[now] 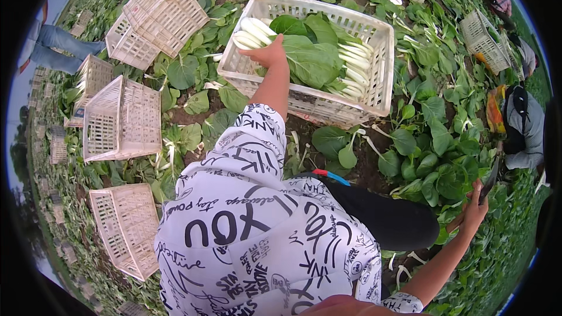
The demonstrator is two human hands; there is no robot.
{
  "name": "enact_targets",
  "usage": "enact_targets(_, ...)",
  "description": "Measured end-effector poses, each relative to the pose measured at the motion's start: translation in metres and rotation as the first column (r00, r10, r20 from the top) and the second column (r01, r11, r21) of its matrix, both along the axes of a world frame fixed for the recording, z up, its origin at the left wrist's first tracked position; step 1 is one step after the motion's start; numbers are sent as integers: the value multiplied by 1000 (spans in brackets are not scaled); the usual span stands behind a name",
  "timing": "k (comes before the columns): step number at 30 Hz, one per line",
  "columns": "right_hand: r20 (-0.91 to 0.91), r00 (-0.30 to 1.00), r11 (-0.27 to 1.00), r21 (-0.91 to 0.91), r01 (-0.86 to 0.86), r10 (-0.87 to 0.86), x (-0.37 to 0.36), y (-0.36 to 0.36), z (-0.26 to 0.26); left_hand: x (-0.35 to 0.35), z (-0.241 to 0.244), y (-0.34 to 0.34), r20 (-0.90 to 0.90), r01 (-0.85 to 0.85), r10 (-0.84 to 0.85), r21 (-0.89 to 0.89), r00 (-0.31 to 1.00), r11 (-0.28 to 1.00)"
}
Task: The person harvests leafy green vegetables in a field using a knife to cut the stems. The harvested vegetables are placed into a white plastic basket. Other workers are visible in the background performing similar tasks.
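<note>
Inside a white plastic crate [386,66], my left hand [268,52] has its fingers around a bunch of leafy greens at the white stalks [252,34], near the crate's left end. The leaves [312,59] of that bunch point right, over more greens whose white stalks [355,68] lie along the right end. My right hand [474,210] is out at the lower right, holding a knife with a wooden handle and a dark blade [489,180] that points up. Just left of it stand growing leafy green plants [448,180].
Stacked white crates [164,13] and single crates [140,118] [127,228] stand at the left. A person in jeans [61,48] is at the upper left. Crouching people [524,118] and another crate [485,44] are at the right. Cut leaves [197,102] litter the soil.
</note>
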State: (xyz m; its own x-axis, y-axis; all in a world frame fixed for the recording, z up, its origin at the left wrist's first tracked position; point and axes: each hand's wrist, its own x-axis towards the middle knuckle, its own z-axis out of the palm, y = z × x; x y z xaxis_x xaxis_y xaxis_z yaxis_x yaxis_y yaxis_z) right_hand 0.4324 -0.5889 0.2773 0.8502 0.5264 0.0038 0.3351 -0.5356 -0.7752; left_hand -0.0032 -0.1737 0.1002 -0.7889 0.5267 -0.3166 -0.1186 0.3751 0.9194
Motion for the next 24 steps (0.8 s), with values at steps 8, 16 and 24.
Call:
enact_targets(8, -50, 999, 999, -43, 7, -9, 6, -14, -19, 21, -34, 17, -30, -200, 201, -307, 979, 930)
enact_targets(16, -117, 992, 997, -62, 36, -43, 10, -31, -22, 27, -62, 19, 35, 45, -29, -673, 999, 738)
enact_targets(24, -210, 977, 997, -68, 25, -39, 41, -42, -51, 6, -85, 19, -128, -104, 38, -563, 991, 820)
